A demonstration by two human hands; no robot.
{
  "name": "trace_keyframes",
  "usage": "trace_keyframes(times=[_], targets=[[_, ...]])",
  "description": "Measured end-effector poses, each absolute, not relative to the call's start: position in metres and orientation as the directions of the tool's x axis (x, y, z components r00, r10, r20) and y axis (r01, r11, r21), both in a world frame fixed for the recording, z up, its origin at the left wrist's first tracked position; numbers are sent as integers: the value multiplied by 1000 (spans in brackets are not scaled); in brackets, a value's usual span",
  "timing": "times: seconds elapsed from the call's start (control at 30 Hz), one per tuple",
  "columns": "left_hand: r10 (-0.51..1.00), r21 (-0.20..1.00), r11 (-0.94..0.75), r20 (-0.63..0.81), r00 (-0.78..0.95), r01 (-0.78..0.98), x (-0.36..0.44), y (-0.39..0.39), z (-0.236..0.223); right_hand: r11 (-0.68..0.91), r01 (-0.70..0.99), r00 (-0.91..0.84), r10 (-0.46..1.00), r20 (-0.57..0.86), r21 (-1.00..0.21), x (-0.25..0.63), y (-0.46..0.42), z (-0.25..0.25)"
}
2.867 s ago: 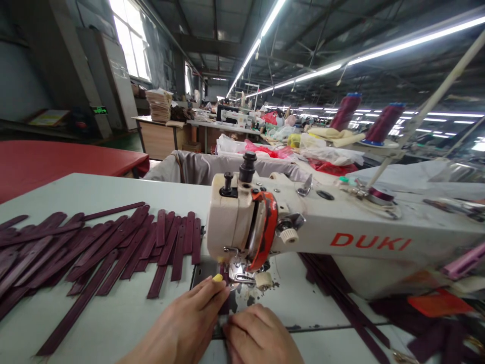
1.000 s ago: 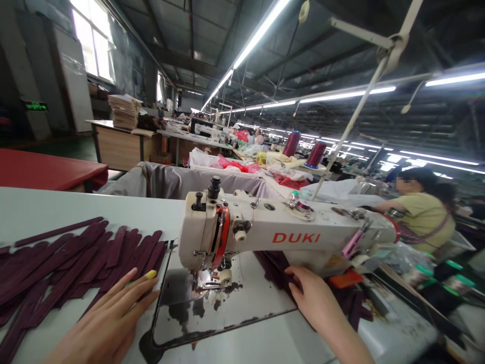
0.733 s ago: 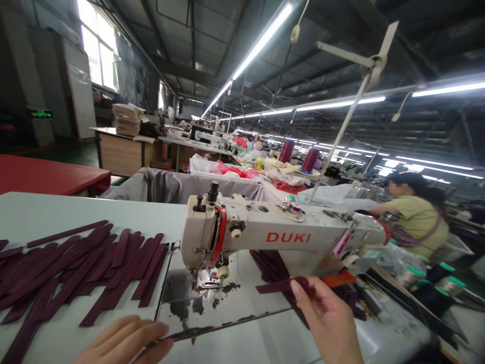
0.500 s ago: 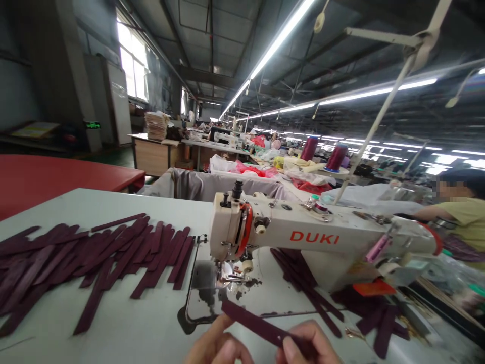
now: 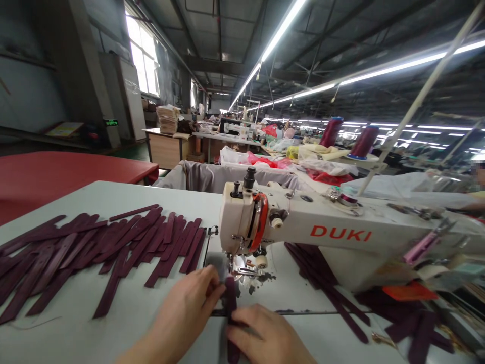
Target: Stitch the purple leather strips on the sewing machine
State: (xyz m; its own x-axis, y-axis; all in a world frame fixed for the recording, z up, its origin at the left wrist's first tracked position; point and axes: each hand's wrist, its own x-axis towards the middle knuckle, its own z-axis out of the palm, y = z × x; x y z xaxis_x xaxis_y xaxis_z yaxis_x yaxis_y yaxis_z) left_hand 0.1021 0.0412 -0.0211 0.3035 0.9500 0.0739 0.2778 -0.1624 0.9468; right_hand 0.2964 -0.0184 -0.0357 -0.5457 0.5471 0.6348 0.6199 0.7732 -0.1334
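Beneath the presser foot (image 5: 245,271), both hands now press the strap (image 5: 230,299) flat

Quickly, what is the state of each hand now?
Left hand: fingers pressing the purple strip near the presser foot.
Right hand: closed, pinching the same strip's near end.

A sewing machine (image 5: 303,230) sits at centre on the surface (image 5: 113,313). A spread of strips (image 5: 94,247) lies at nine o'clock. At six o'clock, both hands (image 5: 182,318) press one strip (image 5: 230,303) below the needle.
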Motion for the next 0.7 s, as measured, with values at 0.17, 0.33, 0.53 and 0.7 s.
trace_keyframes(times=[0.17, 0.33, 0.53, 0.7], targets=[[664, 509, -743, 478, 575, 435, 97, 52, -35, 797, 601, -592, 501, 632, -69, 295, 7, -33], [359, -30, -905, 481, 800, 425, 100, 53, -37, 772, 636, -529, 439, 726, -3, 290, 10, -50], [433, 141, -890, 557, 709, 434, 101, 57, -38, 727, 685, -486, 501, 717, -44, 289, 13, -61], [502, 250, -861, 558, 661, 442, 100, 56, -38, 730, 683, -497, 486, 719, -21, 291, 13, -61]])
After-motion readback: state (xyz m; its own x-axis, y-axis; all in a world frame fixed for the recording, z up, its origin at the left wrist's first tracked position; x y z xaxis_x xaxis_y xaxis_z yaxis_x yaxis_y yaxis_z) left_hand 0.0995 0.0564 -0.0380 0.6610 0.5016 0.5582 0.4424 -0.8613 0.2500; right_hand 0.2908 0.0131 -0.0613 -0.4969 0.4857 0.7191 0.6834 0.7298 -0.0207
